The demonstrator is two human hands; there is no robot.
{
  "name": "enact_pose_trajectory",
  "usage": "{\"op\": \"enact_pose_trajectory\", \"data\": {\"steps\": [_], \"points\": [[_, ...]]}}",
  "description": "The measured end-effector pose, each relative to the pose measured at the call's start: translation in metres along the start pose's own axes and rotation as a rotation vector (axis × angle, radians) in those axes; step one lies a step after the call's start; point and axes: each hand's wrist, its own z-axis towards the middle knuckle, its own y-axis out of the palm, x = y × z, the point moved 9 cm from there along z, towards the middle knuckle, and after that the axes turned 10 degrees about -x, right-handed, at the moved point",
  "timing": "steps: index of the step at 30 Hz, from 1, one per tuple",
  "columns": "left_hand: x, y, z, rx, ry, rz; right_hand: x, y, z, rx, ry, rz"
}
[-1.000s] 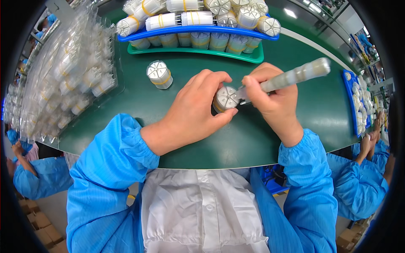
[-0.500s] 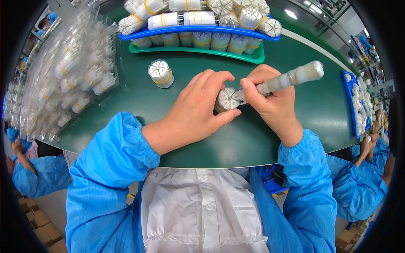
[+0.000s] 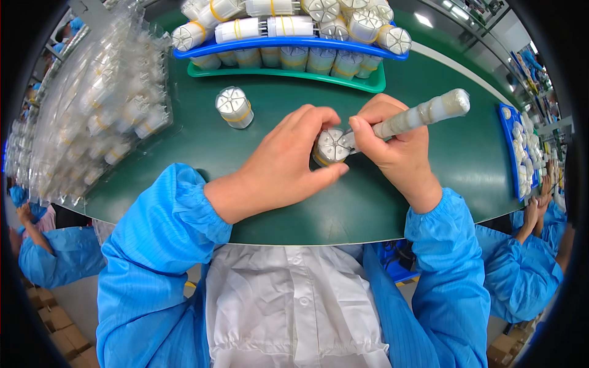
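A short white cylinder [image 3: 332,145], banded in yellow and with a spoked top, stands upright on the green table. My left hand [image 3: 288,153] curves loosely around its left side, thumb and forefinger apart; the thumb lies close to its lower edge, and the other fingertips are hidden. In my right hand [image 3: 396,144] is a tool with a thick whitish wrapped handle [image 3: 423,115], gripped like a pen. Its working end meets the right rim of the cylinder's top; the tip's kind cannot be made out. A similar cylinder [image 3: 234,107] stands alone behind my left hand.
A blue tray [image 3: 288,43] heaped with cylinders rests above a green tray [image 3: 276,76] of more. Clear plastic packs of cylinders [image 3: 104,104] pile up on the left. A blue tray [image 3: 508,147] of white parts lies far right. Co-workers' blue sleeves [image 3: 521,270] show at both sides.
My left thumb has drawn slightly down and away from the cylinder, and the left hand has loosened around it. The right hand and tool have barely moved.
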Motion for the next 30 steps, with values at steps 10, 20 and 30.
{"op": "enact_pose_trajectory", "data": {"steps": [10, 20, 30], "points": [[0.006, -0.044, -0.064, 0.099, -0.161, 0.193, -0.004, -0.005, 0.002, 0.06, -0.027, -0.099], [-0.009, -0.105, -0.071, 0.315, -0.307, 0.6, -0.004, 0.003, 0.002, 0.018, 0.032, -0.182], [0.001, -0.114, -0.046, 0.172, -0.285, 0.686, -0.004, 0.004, 0.001, 0.021, 0.011, -0.226]]}}
